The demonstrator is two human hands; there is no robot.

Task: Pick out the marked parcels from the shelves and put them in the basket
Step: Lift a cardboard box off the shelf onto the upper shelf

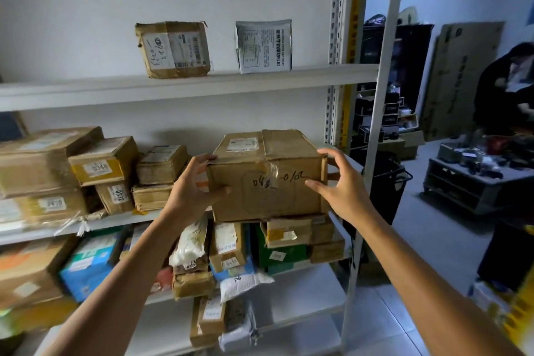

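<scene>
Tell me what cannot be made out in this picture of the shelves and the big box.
1. Head view: the number written on the cardboard box is partly covered by shiny tape.
2. Head view: the box hides the fingertips of the right hand, so its grip is unclear.
3. Head view: the labels of the lower-shelf parcels are blurred.
4. Head view: the black basket is half hidden by the shelf post.

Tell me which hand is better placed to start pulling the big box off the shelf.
Left. The left hand grips the box at its left corner, fingers over the top edge; the right hand is spread open by the right corner, not gripping.
</scene>
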